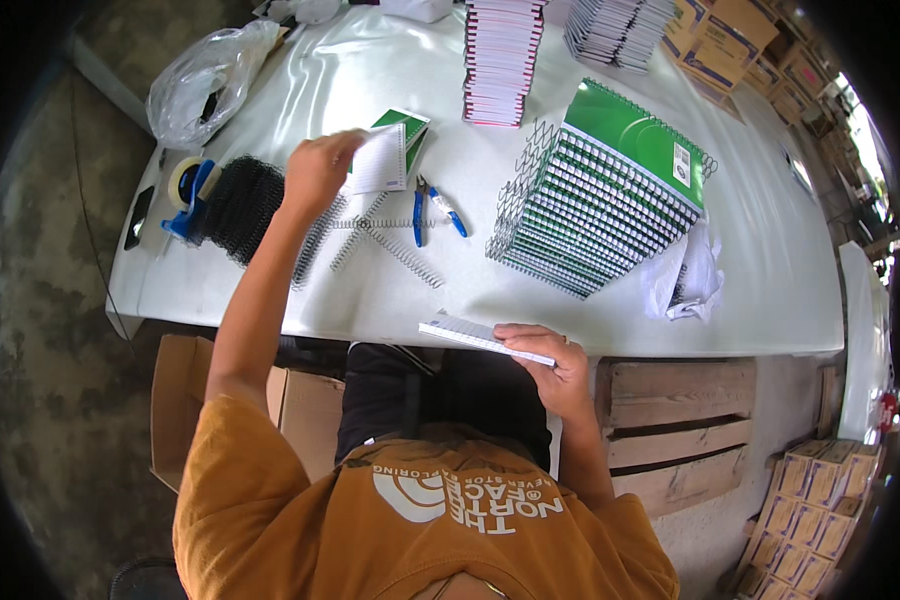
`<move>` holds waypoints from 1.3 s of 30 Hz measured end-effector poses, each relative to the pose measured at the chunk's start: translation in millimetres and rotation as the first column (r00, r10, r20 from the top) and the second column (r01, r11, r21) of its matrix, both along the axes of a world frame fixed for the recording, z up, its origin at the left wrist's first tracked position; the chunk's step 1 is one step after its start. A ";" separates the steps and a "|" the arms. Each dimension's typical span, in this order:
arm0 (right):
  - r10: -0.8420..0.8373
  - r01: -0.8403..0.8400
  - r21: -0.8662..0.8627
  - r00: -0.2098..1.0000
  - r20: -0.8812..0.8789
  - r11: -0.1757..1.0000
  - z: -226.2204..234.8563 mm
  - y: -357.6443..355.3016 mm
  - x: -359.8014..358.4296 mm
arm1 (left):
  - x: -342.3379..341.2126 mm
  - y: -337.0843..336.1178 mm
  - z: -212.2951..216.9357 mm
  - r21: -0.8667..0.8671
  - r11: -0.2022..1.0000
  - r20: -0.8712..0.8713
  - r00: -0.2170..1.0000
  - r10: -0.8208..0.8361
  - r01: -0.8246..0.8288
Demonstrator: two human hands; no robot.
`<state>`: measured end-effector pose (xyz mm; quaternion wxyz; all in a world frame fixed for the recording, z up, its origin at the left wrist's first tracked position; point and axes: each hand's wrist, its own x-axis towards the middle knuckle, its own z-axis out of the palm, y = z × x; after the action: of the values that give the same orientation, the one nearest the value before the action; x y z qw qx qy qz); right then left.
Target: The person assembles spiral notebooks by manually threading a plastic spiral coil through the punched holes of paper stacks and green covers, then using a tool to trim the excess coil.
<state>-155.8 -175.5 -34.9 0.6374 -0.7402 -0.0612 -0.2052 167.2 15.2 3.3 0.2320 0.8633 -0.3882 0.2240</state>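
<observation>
My left hand [322, 168] is closed at the edge of some white lined sheets [380, 162], which lie over a green cover [414, 128]. Its fingertips are partly hidden. Down at the table's front edge, my right hand [555, 362] grips a thin pad of loose paper [480, 336], thumb below and fingers on top. Between the hands lie blue-handled pliers [419, 218] and several loose wire spiral coils [395, 252]. Right of these rises a tall stack of spiral notebooks [610, 185] with green covers, coils sticking out at its left side.
Left on the white table [370, 310] are a heap of black coils [238, 210], a blue tape dispenser [187, 200], a phone [140, 217] and a clear plastic bag [210, 85]. Paper stacks [503, 60] stand at the back. A crumpled white bag [685, 275] lies right.
</observation>
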 end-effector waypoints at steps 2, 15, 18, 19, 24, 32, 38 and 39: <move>-0.051 0.052 0.045 0.999 -0.008 0.998 -6.8 2.6 -4.3 | -47.9 -11.5 29.1 -0.152 0.986 -0.453 0.892 -0.002 -0.075; 0.044 -0.079 0.500 0.996 0.081 0.862 -41.2 -2.2 24.4 | -99.5 -9.2 39.3 -0.227 0.855 -0.779 0.440 -0.447 0.465; 0.173 -0.208 0.574 0.978 0.116 0.792 -43.3 1.9 28.5 | -114.1 7.0 38.7 -0.156 0.887 -0.594 0.676 -0.436 0.434; 0.201 -0.240 0.592 0.971 0.132 0.770 -43.8 5.3 31.1 | -119.6 9.5 36.1 -0.176 0.900 -0.517 0.740 -0.429 0.399; 0.132 -0.127 0.698 0.990 0.046 0.705 -48.7 10.6 47.4 | -111.6 -19.9 -9.4 -0.158 0.986 -0.277 0.961 0.001 -0.047; 0.127 -0.106 0.695 0.992 0.021 0.711 -45.1 3.8 45.4 | -122.3 -34.0 4.9 -0.137 0.974 -0.366 0.905 -0.217 0.179; 0.164 -0.155 0.641 0.985 0.046 0.752 -45.9 0.1 40.1 | -128.2 -19.4 23.5 -0.303 0.931 -0.449 0.832 -0.327 0.202; 0.192 -0.183 0.657 0.980 0.059 0.731 -47.1 0.4 41.5 | -133.4 -16.6 23.3 -0.312 0.883 -0.391 0.800 -0.456 0.351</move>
<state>-114.3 -175.2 -82.0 0.8750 -0.4591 -0.0549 -0.1436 33.8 -1.3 26.6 0.4542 0.7561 -0.4711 0.0037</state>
